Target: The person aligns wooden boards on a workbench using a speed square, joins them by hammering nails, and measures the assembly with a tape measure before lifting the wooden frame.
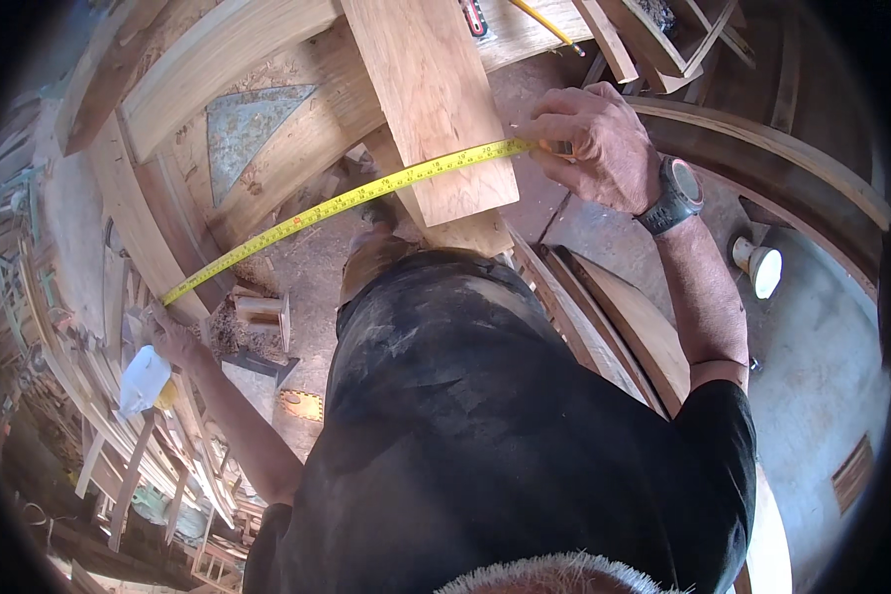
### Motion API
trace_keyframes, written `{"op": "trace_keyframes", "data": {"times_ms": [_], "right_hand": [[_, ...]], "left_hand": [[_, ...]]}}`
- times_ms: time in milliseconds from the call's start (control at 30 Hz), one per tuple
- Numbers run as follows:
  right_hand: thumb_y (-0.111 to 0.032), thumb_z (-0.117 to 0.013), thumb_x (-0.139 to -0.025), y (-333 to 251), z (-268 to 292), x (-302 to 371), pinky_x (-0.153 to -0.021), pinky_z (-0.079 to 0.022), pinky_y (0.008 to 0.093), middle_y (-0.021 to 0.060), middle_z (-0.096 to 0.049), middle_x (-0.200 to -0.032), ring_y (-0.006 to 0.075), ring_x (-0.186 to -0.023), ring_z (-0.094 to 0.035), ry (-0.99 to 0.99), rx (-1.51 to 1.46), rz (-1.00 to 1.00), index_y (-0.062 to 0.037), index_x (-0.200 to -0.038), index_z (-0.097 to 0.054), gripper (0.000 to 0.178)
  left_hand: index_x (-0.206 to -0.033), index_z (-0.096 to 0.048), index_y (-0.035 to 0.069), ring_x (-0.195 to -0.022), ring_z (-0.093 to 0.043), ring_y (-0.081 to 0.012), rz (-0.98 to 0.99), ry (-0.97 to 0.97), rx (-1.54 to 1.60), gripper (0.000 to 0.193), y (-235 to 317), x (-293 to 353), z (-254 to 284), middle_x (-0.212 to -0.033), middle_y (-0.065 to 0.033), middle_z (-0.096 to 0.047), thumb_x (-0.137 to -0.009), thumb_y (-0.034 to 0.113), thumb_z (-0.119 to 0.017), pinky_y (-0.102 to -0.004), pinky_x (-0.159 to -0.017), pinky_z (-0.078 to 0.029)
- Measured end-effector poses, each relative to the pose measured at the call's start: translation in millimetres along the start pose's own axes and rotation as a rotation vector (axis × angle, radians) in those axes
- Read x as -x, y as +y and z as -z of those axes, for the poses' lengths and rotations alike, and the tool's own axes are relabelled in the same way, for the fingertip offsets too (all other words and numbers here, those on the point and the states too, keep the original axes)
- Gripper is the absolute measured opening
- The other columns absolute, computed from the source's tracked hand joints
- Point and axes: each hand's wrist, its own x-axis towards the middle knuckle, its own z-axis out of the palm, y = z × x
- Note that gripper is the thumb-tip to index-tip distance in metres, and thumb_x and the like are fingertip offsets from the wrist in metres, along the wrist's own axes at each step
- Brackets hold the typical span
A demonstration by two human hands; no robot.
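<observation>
A yellow tape measure (342,203) stretches in a gentle curve from left to right, crossing over a pale wooden board (421,79) near the board's close end. My right hand (594,144) is closed at the tape's right end, just past the board's right edge. An orange bit of the tape's case shows between its fingers; the rest is hidden by the hand. On the far left, my left hand (176,342) is closed at the tape's other end, beside a wooden beam (139,213). Its fingertips are small and partly blurred.
A triangular grey set square (247,134) lies on wide planks left of the board. Beyond are a yellow pencil (544,25) and a red-and-black tool (474,17). Curved timber (762,148) stands at right, near a white lamp-like object (759,265). Wood strips (99,396) crowd the left.
</observation>
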Motion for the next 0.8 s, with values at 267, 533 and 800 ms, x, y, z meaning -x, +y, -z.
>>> {"op": "trace_keyframes", "data": {"times_ms": [267,533,800], "right_hand": [[-0.018,-0.082,-0.083,0.3,1.3,-1.8,-0.092,-0.046,0.0410,0.0012,-0.074,-0.107,0.0211,-0.103,-0.070,-0.021,-0.020,-0.022,-0.0186,-0.112,-0.079,0.030],[-0.022,-0.081,-0.079,-4.4,7.6,-9.9,-0.094,-0.048,0.0443,0.0098,-0.072,-0.109,0.0302,-0.104,-0.068,0.062,-0.024,0.103,-0.0133,-0.109,-0.076,0.032],[-0.009,-0.079,-0.078,-4.7,3.3,-3.7,-0.094,-0.048,0.0432,0.0124,-0.072,-0.111,0.0323,-0.106,-0.067,0.077,-0.090,0.070,-0.0104,-0.111,-0.077,0.033]], "left_hand": [[-0.110,-0.076,-0.008,-0.085,-0.061,-0.0238,-0.077,0.009,0.094,0.061,-11.6,-9.6,-2.9,-0.094,-0.0155,-0.074,-0.103,0.051,-0.063,-0.0379,-0.082,-0.051],[-0.144,-0.059,0.006,-0.125,-0.061,-0.0264,-0.309,-0.045,-0.699,0.042,-132.7,-62.2,35.3,-0.139,-0.0072,-0.066,-0.106,0.022,-0.051,-0.0333,-0.105,-0.048],[-0.105,-0.074,-0.005,-0.082,-0.055,-0.0081,-0.091,0.044,0.370,0.036,-0.1,11.0,-10.6,-0.090,-0.0014,-0.069,-0.107,0.029,-0.065,-0.0275,-0.074,-0.049]]}}
